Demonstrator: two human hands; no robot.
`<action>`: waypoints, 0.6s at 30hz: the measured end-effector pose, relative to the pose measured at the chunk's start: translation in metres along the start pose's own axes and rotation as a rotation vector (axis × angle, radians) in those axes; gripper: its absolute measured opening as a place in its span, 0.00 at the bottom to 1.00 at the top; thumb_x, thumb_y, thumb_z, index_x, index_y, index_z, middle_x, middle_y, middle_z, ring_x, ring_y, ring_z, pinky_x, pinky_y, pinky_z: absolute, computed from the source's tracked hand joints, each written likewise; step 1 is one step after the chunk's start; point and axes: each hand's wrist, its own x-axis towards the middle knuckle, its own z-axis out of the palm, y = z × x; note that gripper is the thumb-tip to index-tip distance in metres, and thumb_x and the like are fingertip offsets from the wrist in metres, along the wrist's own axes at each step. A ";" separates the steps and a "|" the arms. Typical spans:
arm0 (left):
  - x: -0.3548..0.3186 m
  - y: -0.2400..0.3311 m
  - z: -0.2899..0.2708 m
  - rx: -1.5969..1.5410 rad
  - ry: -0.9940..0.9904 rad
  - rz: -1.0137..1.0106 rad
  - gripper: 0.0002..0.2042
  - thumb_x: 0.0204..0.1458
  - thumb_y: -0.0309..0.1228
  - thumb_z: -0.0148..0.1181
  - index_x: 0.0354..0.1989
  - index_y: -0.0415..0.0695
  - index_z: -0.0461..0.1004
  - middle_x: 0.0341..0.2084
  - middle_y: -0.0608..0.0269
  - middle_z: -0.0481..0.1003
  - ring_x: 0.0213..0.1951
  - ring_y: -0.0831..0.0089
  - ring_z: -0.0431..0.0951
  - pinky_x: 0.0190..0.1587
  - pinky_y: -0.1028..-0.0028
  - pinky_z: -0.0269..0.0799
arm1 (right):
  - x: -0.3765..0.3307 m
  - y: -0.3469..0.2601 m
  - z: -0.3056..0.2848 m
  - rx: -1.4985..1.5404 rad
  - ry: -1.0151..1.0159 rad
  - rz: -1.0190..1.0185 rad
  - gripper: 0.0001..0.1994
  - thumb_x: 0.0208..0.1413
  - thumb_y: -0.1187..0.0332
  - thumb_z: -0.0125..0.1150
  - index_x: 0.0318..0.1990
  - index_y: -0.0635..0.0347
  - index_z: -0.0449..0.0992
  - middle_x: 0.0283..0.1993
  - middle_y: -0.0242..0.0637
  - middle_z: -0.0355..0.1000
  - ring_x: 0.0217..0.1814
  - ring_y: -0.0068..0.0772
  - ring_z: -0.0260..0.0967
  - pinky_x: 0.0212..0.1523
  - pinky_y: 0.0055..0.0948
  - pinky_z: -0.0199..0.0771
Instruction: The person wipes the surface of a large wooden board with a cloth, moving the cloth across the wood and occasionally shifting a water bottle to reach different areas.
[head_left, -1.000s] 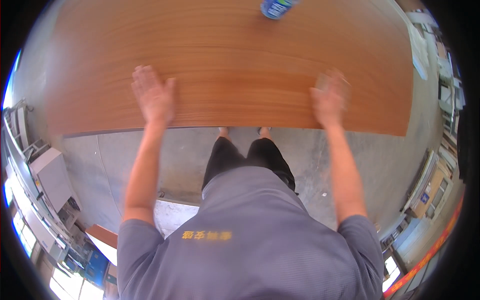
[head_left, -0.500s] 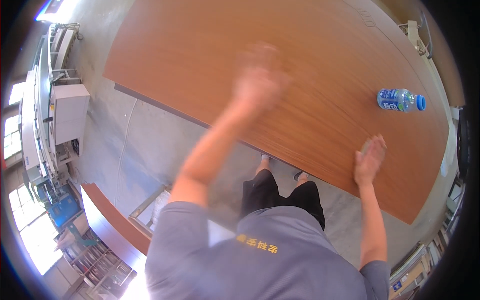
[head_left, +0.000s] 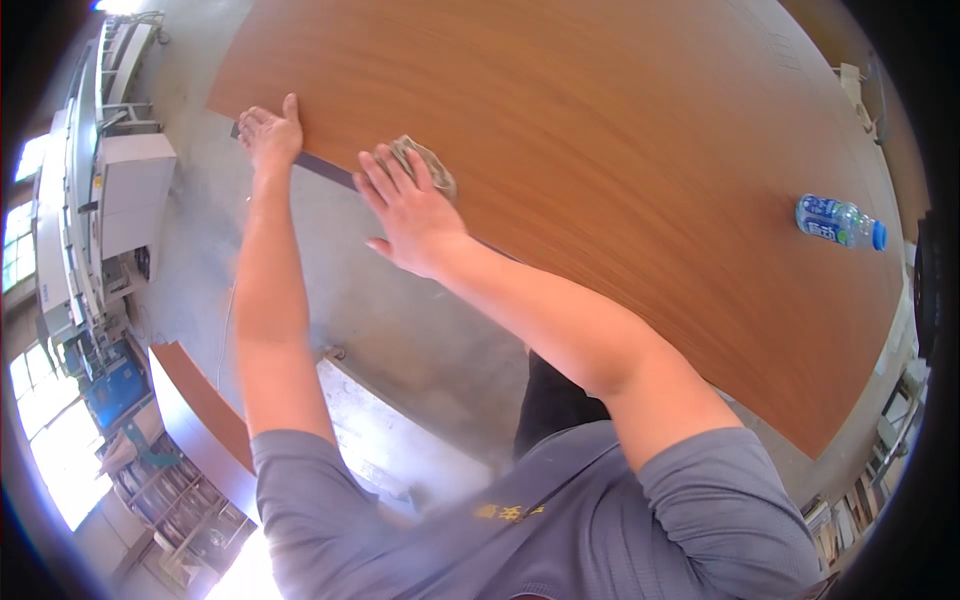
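A large brown wood-grain board [head_left: 620, 190] lies flat in front of me. My left hand [head_left: 270, 138] rests at its near edge by the far left corner, fingers extended and thumb apart, holding nothing. To the right of it, my right hand [head_left: 415, 212] reaches across my body to the same edge. Its fingers press on a crumpled greyish rag [head_left: 437, 172], which sticks out past the fingertips on the board side. Part of the rag is hidden under the hand.
A clear plastic bottle [head_left: 840, 222] with a blue cap and blue label lies on its side on the board's right part. Down at the left stand brown-topped panels [head_left: 205, 400] and a pale bench-like surface [head_left: 385, 420]. Long white machinery [head_left: 135, 195] lines the left wall.
My left hand has moved left from the board's middle to its near edge. My right hand has swung from the right end across to the left. The rag now shows under it.
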 end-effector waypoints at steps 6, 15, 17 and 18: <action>-0.091 0.069 0.015 -0.157 0.152 0.511 0.45 0.70 0.60 0.44 0.79 0.30 0.48 0.78 0.37 0.52 0.80 0.42 0.48 0.81 0.51 0.42 | -0.142 0.055 -0.020 0.205 -0.008 0.104 0.44 0.65 0.42 0.58 0.81 0.58 0.54 0.86 0.47 0.44 0.89 0.52 0.37 0.83 0.66 0.33; -0.321 0.225 -0.047 -0.096 0.046 1.035 0.39 0.72 0.50 0.43 0.82 0.36 0.43 0.83 0.48 0.42 0.83 0.52 0.38 0.83 0.57 0.31 | -0.416 0.174 -0.078 0.158 0.108 0.559 0.43 0.65 0.38 0.55 0.81 0.51 0.54 0.87 0.43 0.43 0.90 0.52 0.33 0.85 0.60 0.29; -0.372 0.252 -0.048 -0.114 0.032 1.128 0.41 0.71 0.53 0.43 0.82 0.35 0.42 0.83 0.47 0.41 0.83 0.51 0.38 0.83 0.55 0.31 | -0.497 0.212 -0.093 0.079 0.113 0.685 0.44 0.66 0.37 0.53 0.81 0.54 0.53 0.87 0.45 0.42 0.90 0.53 0.31 0.85 0.55 0.29; -0.401 0.273 -0.048 -0.109 0.049 1.153 0.41 0.71 0.53 0.43 0.82 0.35 0.42 0.83 0.47 0.41 0.83 0.51 0.38 0.83 0.55 0.31 | -0.540 0.233 -0.100 0.013 0.122 0.747 0.44 0.67 0.37 0.53 0.81 0.56 0.53 0.87 0.46 0.41 0.90 0.53 0.31 0.86 0.55 0.30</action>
